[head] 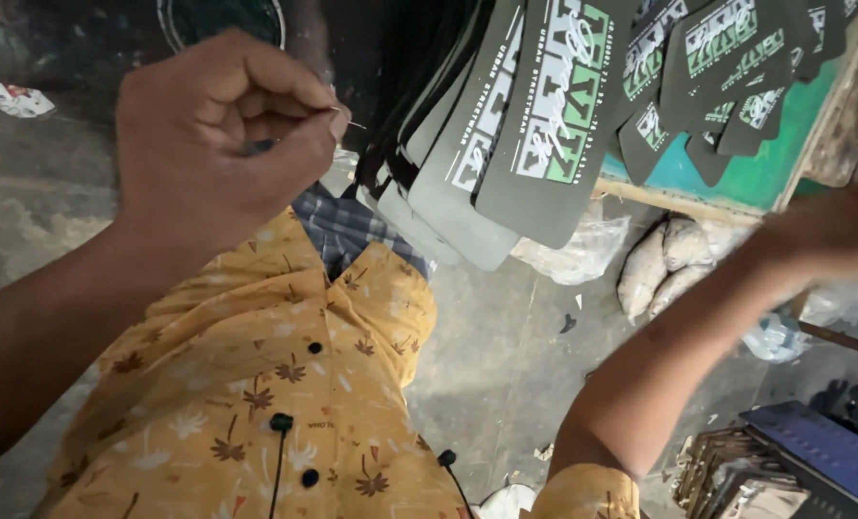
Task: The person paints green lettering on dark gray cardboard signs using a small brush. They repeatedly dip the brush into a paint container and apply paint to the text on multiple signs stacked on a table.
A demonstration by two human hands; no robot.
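Observation:
My left hand (219,135) is raised in a fist at the upper left, its thumb and fingers pinching a thin needle (350,122) whose tip points right. A fanned bundle of dark card tags (506,125) with white and green print hangs just right of the needle. More of the same tags (727,67) lie on a green table top (784,144) at the upper right. My right hand (833,231) reaches out to the right edge, blurred; I cannot tell what it holds. My yellow patterned shirt (256,384) fills the lower left.
Grey concrete floor (506,346) lies below. A clear plastic bag (578,250) and pale stuffed sacks (659,264) sit under the table edge. A stack of cards and a blue box (804,461) stand at the lower right. A round dark rim (222,19) is at top.

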